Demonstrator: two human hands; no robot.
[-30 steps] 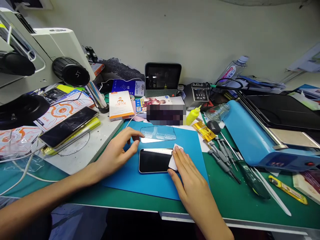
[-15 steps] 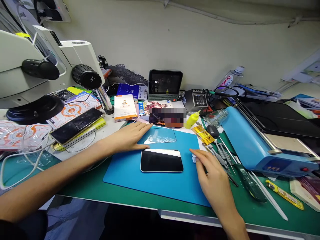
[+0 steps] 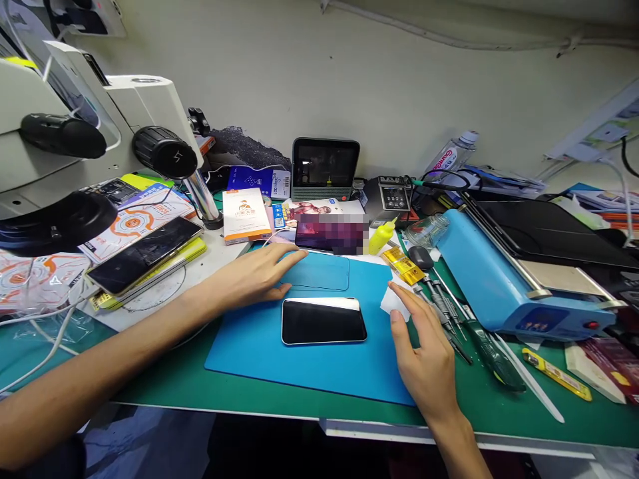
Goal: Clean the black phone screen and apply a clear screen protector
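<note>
White wipe [image 3: 391, 303] at your right hand [image 3: 425, 349], your left hand [image 3: 257, 274] at the clear sheet [image 3: 324, 273] beyond the black phone [image 3: 323, 324], can't tell whether either grip is clenched

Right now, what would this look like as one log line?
left hand: over left end of clear sheet | right hand: fingers at white wipe | phone: dark screen up, on blue mat, untouched

The left hand [image 3: 254, 271] covers the left end of a clear sheet [image 3: 324, 273]; the right hand [image 3: 426, 352] holds a white wipe [image 3: 394, 301]; a phone [image 3: 323, 322] lies on the blue mat [image 3: 309, 367].
</note>
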